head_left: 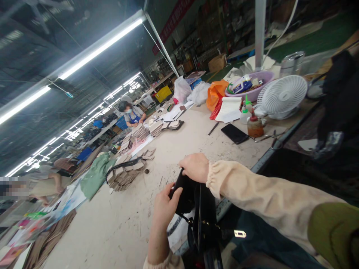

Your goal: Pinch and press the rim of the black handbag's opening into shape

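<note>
A black handbag (206,209) with gold-coloured hardware is tilted at the table's near edge, its opening facing up toward me. My left hand (165,205) grips the bag's rim, thumb on one side and fingers tucked behind the black material. A little farther right, my right hand (195,167) is closed on the same rim at its far corner, with the fingertips partly hidden. A gold metal clasp plate (240,234) sticks out on a strap to the right. The bag's lower part blends into dark shadow.
A black phone (235,133), glue bottles (255,126), a notepad (228,109), a white fan (283,96) and a purple basin (266,77) stand at the right. Stacked cut pieces (126,177) and a green cloth (97,173) lie left. Co-workers sit beyond.
</note>
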### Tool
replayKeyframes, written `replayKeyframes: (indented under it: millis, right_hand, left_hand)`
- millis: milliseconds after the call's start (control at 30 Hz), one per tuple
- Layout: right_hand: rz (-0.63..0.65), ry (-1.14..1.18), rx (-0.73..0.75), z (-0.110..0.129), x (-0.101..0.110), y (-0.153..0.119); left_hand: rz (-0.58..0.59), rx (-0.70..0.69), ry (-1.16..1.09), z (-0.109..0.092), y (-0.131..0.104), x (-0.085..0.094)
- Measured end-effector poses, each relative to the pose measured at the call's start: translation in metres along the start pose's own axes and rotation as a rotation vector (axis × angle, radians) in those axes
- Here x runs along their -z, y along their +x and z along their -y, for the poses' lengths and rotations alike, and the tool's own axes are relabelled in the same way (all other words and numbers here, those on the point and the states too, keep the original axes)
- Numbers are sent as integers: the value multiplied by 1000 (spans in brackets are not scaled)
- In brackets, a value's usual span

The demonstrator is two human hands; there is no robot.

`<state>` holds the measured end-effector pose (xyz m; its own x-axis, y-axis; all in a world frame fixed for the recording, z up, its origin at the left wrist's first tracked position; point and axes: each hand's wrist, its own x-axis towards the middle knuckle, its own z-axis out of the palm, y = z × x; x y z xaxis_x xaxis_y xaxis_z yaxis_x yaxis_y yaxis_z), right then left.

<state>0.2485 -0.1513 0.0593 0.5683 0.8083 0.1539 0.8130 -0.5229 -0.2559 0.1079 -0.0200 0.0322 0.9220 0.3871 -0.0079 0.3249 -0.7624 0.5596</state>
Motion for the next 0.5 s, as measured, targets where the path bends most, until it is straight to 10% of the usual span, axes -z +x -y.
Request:
replayKeyframes:
  millis: [500]
  right_hand:
    - [-31,23,30,-18,-3,-1]
  left_hand:
    - [-72,-45,387,-16,28,-3]
